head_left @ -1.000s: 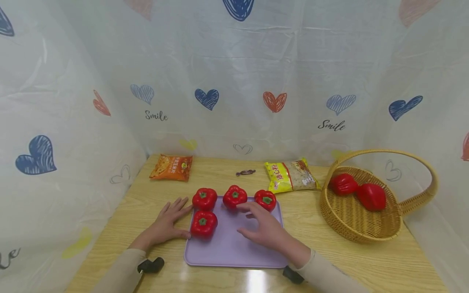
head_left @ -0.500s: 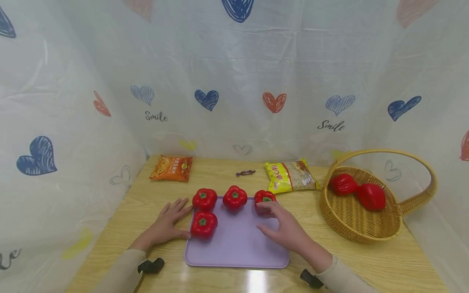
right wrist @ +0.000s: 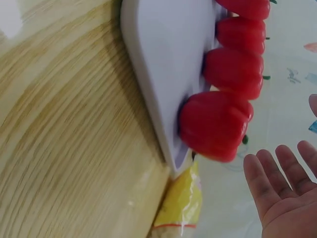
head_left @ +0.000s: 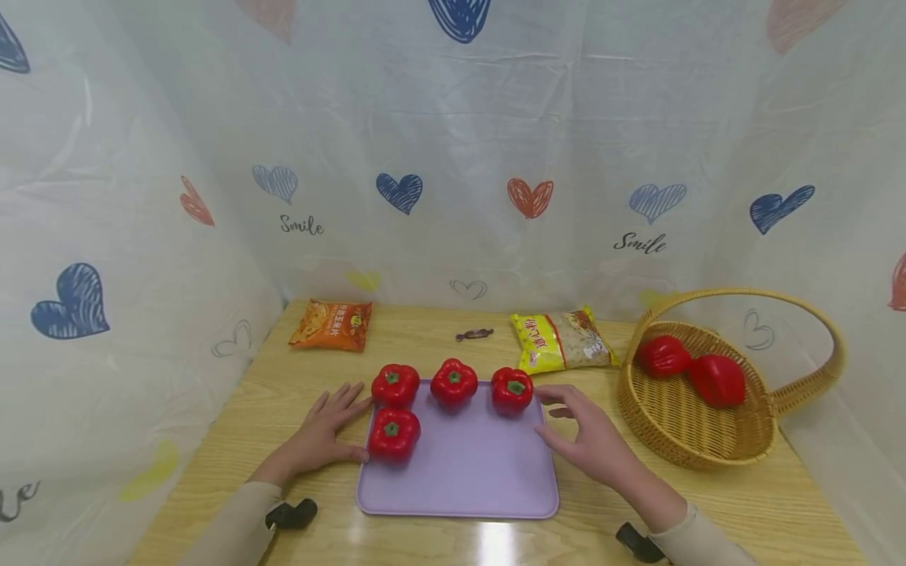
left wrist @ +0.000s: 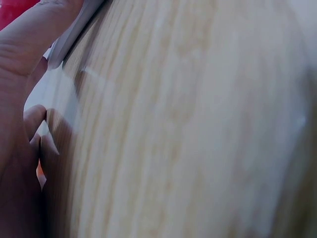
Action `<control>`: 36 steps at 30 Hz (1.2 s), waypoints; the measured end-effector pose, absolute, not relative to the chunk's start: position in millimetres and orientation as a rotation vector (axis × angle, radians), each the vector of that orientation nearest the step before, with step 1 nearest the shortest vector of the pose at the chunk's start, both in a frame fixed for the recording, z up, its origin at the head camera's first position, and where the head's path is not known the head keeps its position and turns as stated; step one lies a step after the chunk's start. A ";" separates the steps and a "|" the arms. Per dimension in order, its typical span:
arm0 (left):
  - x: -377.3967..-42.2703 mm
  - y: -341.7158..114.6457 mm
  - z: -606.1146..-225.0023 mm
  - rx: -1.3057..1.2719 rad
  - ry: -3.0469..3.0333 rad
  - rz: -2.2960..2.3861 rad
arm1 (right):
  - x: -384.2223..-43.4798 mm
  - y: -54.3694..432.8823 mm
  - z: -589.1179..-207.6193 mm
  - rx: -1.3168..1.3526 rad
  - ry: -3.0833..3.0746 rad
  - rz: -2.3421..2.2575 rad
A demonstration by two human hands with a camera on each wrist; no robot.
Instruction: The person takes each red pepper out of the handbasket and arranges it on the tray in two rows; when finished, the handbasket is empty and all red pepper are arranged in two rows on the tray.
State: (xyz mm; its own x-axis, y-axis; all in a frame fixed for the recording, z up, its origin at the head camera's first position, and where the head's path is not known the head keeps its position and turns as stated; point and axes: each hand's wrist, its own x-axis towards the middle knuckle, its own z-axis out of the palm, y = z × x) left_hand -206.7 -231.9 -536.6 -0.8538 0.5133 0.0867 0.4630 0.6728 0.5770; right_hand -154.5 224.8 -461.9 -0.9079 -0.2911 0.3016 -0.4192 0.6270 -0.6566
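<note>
Several red bell peppers with green stems sit on a lilac tray (head_left: 467, 483). Two of them, a back pepper (head_left: 395, 385) and a front pepper (head_left: 394, 434), line its left side. A third pepper (head_left: 454, 383) is at the middle of the back edge, and another pepper (head_left: 512, 391) at the back right corner. My left hand (head_left: 325, 432) rests at the tray's left edge, fingers spread, thumb at the rim. Beyond the right edge, my right hand (head_left: 587, 440) hovers with relaxed fingers, holding nothing; in the right wrist view its fingers (right wrist: 285, 173) are extended beside the corner pepper (right wrist: 215, 125).
A wicker basket (head_left: 697, 452) with a tall handle stands at the right, two red vegetable-like pieces inside. Along the back of the table lie an orange snack bag (head_left: 330, 325), a small wrapped candy (head_left: 474, 334) and a yellow snack bag (head_left: 564, 339). A heart-printed curtain (head_left: 453, 251) encloses the table.
My right hand has moved rightward from above the tray to beyond its right edge, uncovering the back right pepper. The left hand and the peppers on the left stay as they were.
</note>
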 end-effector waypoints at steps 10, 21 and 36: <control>-206.5 -231.9 -536.6 0.810 2.799 0.926 | -154.7 258.4 -458.4 0.539 -2.670 1.046; -207.2 -231.8 -537.1 0.805 2.798 0.925 | -159.2 298.7 -450.7 0.481 -2.635 0.981; -206.1 -231.4 -535.8 0.811 2.803 0.917 | -165.7 343.9 -415.7 0.201 -2.857 0.890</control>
State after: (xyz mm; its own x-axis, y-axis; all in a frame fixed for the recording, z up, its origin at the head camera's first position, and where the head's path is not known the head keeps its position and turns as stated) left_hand -206.1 -231.4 -535.8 -0.8561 0.5101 0.0826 0.4603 0.6801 0.5706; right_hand -165.7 343.9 -415.7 -0.9809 -0.0847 0.1749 -0.1690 0.8160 -0.5529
